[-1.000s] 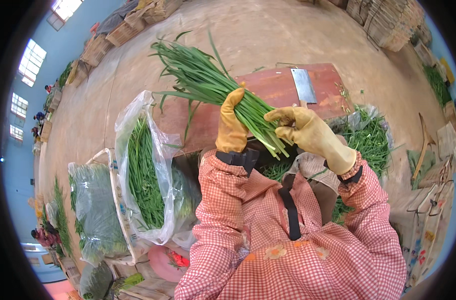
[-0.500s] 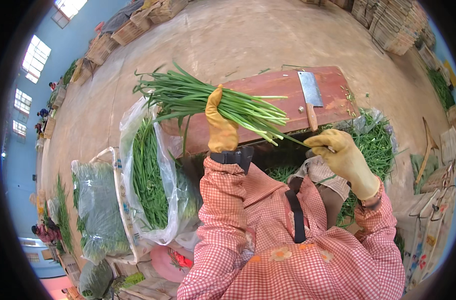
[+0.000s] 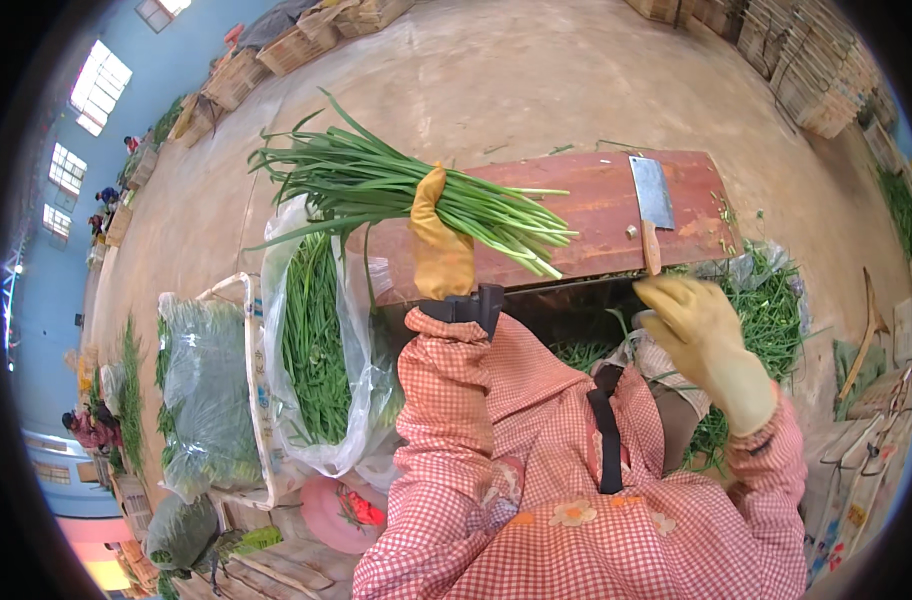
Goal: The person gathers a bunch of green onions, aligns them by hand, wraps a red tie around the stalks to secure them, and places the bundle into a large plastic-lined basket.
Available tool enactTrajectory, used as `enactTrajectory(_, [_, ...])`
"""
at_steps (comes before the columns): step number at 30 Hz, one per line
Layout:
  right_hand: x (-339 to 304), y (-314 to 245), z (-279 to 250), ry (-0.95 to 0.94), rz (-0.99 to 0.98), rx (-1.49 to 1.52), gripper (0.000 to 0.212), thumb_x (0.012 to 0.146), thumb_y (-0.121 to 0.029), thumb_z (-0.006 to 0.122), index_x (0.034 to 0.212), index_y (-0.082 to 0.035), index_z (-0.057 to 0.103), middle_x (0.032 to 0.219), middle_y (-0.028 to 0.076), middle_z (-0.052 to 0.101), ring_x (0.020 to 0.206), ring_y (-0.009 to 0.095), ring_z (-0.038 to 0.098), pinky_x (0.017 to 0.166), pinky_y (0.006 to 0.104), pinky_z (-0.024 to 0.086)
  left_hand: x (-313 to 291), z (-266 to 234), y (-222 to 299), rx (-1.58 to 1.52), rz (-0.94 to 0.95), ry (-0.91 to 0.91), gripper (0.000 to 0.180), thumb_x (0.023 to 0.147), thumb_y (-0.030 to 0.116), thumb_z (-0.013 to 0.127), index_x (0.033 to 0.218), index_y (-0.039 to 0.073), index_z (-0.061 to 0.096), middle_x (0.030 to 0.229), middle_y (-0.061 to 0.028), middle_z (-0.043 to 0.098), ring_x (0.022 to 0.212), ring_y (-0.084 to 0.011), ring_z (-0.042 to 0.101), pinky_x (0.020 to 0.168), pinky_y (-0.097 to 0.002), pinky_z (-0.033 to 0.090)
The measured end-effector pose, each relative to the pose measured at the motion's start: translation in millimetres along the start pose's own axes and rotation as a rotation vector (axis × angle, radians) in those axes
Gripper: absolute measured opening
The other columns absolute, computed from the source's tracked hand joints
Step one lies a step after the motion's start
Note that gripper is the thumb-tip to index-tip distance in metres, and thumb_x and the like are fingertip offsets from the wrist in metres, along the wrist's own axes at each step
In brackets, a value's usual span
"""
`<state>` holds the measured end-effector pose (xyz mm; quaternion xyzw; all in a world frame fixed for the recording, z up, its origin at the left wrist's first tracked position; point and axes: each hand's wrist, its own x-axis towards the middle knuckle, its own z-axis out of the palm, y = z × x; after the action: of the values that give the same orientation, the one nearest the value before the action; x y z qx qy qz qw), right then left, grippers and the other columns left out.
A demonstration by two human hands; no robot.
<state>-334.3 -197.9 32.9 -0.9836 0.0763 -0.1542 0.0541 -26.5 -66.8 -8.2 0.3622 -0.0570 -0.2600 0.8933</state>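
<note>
My left hand (image 3: 442, 240), in an orange glove, is closed around a bunch of garlic chives (image 3: 366, 185) held above the red board. Dark leaf tips spread to the left, while the pale stem ends point right. My right hand (image 3: 698, 335), in a pale yellow glove, is apart from the bunch, near the board's front edge. Its fingers stretch leftward with the thumb below them, and no stem shows in its grasp. A cleaver (image 3: 652, 200) with a wooden handle lies on the red board (image 3: 586, 225), its handle end close to my right fingertips.
A clear plastic bag (image 3: 346, 440) of greens stands left of the board, beside a wrapped bundle (image 3: 211, 400) in a white-framed crate. Loose greens (image 3: 766, 310) are heaped at right. A pink basin (image 3: 321, 515) sits lower left. Stacked crates (image 3: 816, 70) stand far right.
My right hand has let go of the single leaf it was pinching by the stem ends, and a leaf now shows below it. My left hand still holds the bunch. The view has shifted slightly.
</note>
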Motion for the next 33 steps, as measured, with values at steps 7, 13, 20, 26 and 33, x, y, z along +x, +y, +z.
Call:
enactTrajectory(7, [107.1, -60.5, 37.9, -0.025, -0.147, -0.238, 0.024, 0.079, -0.025, 0.072, 0.096, -0.009, 0.066, 0.086, 0.005, 0.067, 0.087, 0.024, 0.065, 0.077, 0.0409, 0.049, -30.0, 8.6, -9.5, -0.011, 0.013, 0.002, 0.018, 0.094, 0.026, 0.064, 0.085, 0.01, 0.06, 0.076, -0.0024, 0.063, 0.068, -0.017, 0.063, 0.067, -0.0314, 0.054])
enactTrajectory(13, [108.6, -34.8, 59.4, -0.01, -0.098, 0.11, 0.01, 0.085, -0.018, 0.06, 0.082, -0.012, 0.067, 0.085, 0.008, 0.066, 0.087, 0.029, 0.065, 0.076, 0.0403, 0.052, -33.7, -12.6, -15.0, -0.048, -0.037, 0.066, 0.019, 0.093, 0.028, 0.065, 0.099, 0.01, 0.065, 0.085, -0.003, 0.067, 0.076, -0.0172, 0.065, 0.07, -0.0318, 0.054])
enactTrajectory(20, [99.7, -31.7, 58.2, -0.076, -0.088, -0.072, 0.014, 0.09, -0.022, 0.059, 0.086, -0.013, 0.068, 0.085, 0.008, 0.066, 0.088, 0.027, 0.065, 0.079, 0.0394, 0.051, -34.4, -15.7, -17.4, -0.043, -0.014, 0.168, 0.021, 0.091, 0.028, 0.065, 0.101, 0.01, 0.068, 0.083, -0.0022, 0.068, 0.071, -0.0155, 0.065, 0.062, -0.0293, 0.053])
enactTrajectory(26, [68.9, -16.0, 70.0, -0.01, -0.095, -0.035, 0.016, 0.09, -0.025, 0.062, 0.087, -0.01, 0.068, 0.083, 0.008, 0.068, 0.086, 0.027, 0.066, 0.081, 0.0395, 0.051, -33.5, -16.1, -14.9, -0.047, 0.005, 0.184, 0.023, 0.09, 0.03, 0.066, 0.099, 0.009, 0.067, 0.082, -0.0044, 0.067, 0.07, -0.0196, 0.066, 0.064, -0.0333, 0.056])
enactTrajectory(33, [43.6, -17.0, 60.2, -0.08, 0.458, 0.944, 0.042, 0.093, -0.029, 0.066, 0.123, 0.001, 0.063, 0.106, 0.016, 0.072, 0.105, 0.026, 0.067, 0.088, 0.0382, 0.053, -30.1, -23.5, -14.3, -0.129, -0.015, 0.062, 0.023, 0.089, 0.028, 0.067, 0.1, 0.008, 0.064, 0.084, -0.0062, 0.067, 0.075, -0.024, 0.067, 0.071, -0.0377, 0.058])
